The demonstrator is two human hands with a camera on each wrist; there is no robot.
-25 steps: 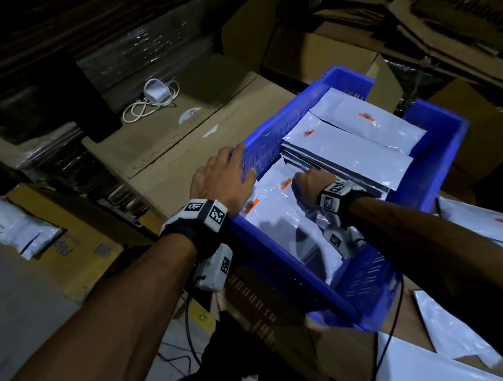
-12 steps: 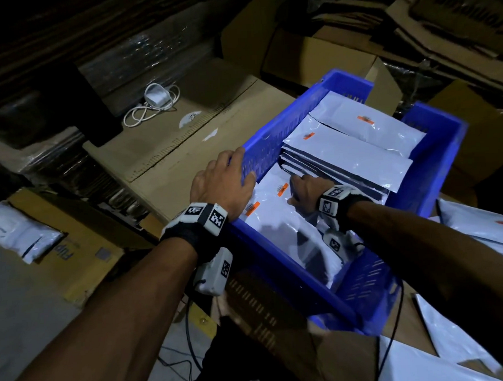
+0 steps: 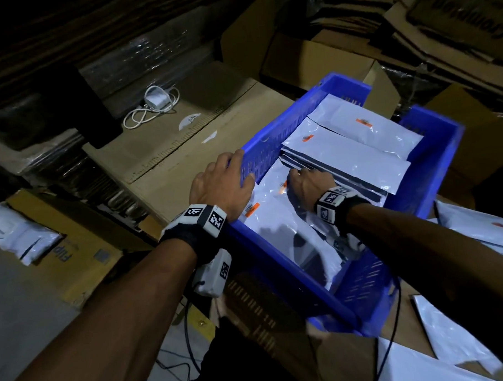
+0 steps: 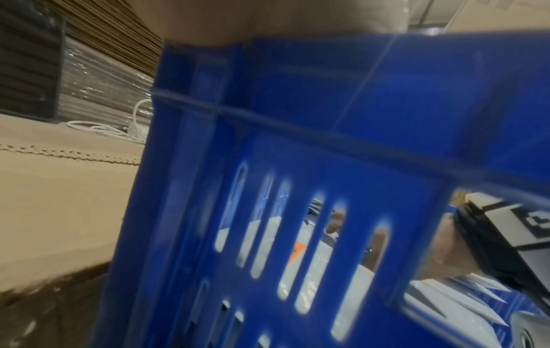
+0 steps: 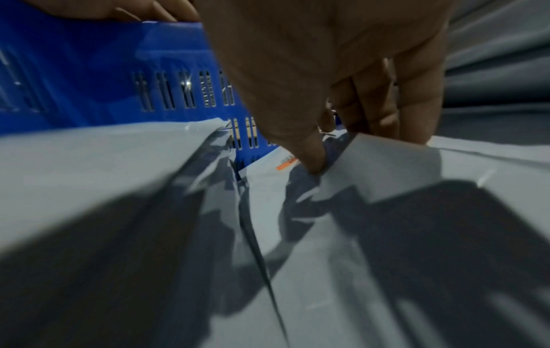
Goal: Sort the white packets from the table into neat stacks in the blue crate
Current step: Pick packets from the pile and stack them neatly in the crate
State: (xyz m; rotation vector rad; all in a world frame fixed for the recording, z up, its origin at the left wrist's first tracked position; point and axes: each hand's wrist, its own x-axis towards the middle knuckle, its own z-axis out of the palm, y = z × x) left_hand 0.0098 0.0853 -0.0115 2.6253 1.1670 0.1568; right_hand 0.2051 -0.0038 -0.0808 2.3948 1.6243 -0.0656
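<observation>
The blue crate (image 3: 433, 168) stands tilted on the cardboard table, with three rows of white packets inside. My left hand (image 3: 238, 173) grips its left wall (image 4: 327, 117), thumb over the rim. My right hand (image 3: 297, 175) is inside the crate, at the far edge of the near stack (image 3: 281, 235) and against the middle stack (image 3: 350, 160). In the right wrist view the thumb (image 5: 312, 162) presses into the top packet (image 5: 387, 169) while the fingers (image 5: 413, 117) curl behind its edge. A third stack (image 3: 374, 127) lies at the far end. Loose packets (image 3: 482, 229) lie to the right.
A white charger and cable (image 3: 154, 104) lie on the cardboard sheet (image 3: 179, 159) left of the crate. Cardboard boxes (image 3: 319, 57) crowd the back and right. Another packet (image 3: 13, 235) lies on a box at the lower left. More packets (image 3: 452, 334) lie at the lower right.
My right hand has slid forward over the near stack to its far edge, against the middle stack. My left hand has stayed on the crate's wall.
</observation>
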